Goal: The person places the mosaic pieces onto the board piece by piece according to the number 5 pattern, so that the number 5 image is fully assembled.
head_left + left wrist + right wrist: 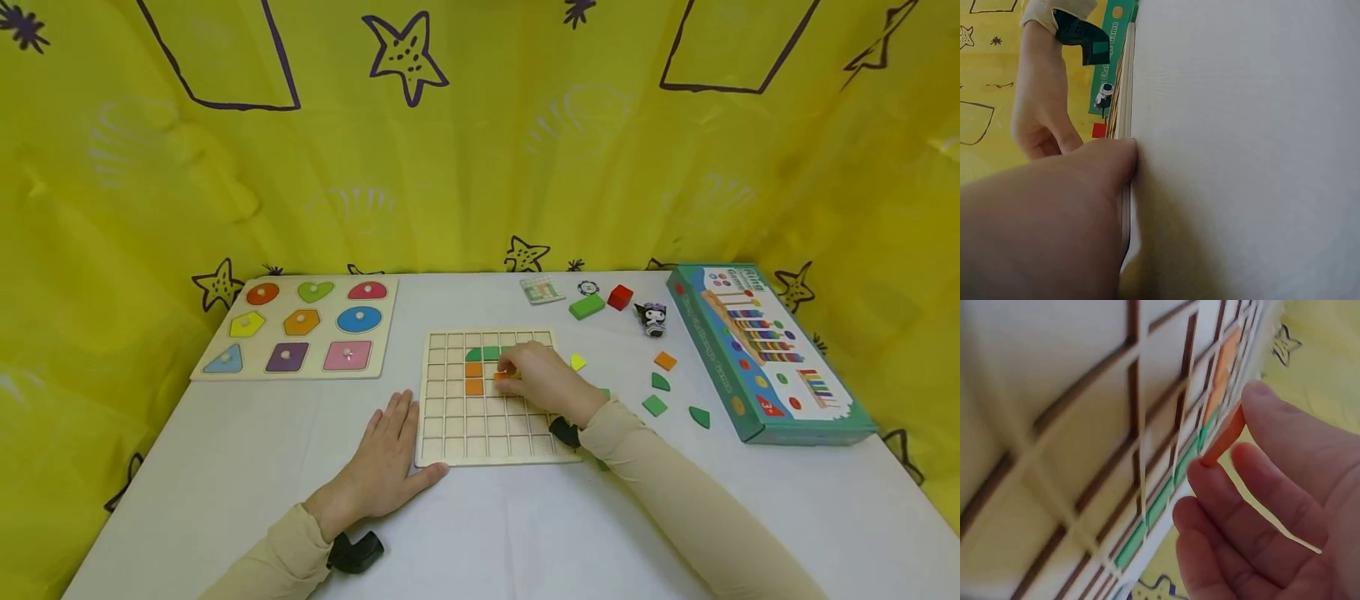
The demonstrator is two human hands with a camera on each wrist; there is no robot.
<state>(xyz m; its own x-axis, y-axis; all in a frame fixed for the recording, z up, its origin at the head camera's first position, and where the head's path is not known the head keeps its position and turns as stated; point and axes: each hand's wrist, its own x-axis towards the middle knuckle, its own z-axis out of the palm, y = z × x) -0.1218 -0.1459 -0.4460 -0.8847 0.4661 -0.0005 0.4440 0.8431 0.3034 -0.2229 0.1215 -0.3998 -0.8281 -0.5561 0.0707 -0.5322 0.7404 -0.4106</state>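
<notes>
Right hand [542, 379]: pinches an orange tile [1225, 434], tilted over a grid board [450, 433] cell.
Left hand [382, 462]: flat, fingers straight, against the board's left edge.
Placed: green tiles [489, 353], two orange tiles [474, 377].
Left: most cells bare; loose pieces [660, 383] right of the board.

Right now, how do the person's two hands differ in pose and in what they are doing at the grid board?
The left hand lies flat and open on the table, thumb against the grid board edge; the right hand is raised over the board, its fingers pinching an orange tile. The left holds nothing; the right holds that tile above the cells. Both wear beige sleeves.
</notes>
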